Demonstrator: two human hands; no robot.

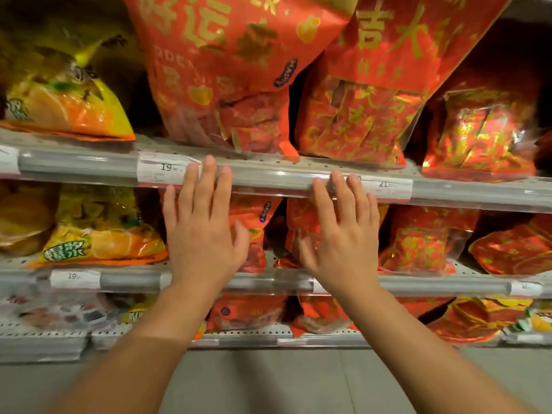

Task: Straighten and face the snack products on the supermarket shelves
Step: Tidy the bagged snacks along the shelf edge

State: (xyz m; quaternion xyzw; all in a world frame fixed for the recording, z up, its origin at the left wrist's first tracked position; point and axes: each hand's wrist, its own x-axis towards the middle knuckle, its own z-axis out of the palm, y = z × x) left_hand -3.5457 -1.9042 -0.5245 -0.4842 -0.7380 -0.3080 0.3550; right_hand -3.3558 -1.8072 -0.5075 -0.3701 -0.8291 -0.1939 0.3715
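Supermarket aisle, grey floor (268,380) at bottom. Three grey metal shelves w/ perforated decks and clear price strips. Upper shelf rail (89,164) carries a white price tag (167,168) reading 19.90 and a second tag (386,185) reading 21-something.

Left hand (203,231) and right hand (343,234) both raised in front of the middle shelf, fingers straight and spread, holding nothing. Fingertips overlap the upper rail; can't tell if they touch it.

Snack products: on the upper shelf two big red bags w/ gold lettering, one (227,73) leaning left-centre, the other (376,85) just beside it on the right, tops tilted. A yellow-orange bag (65,97) sits far left, a smaller red pack (484,130) far right.

Middle shelf: another yellow-orange bag (101,234) at left, red packs (427,237) at right, more red ones partly hidden behind both hands. Lower shelf (268,337) holds more red packs, blurred.
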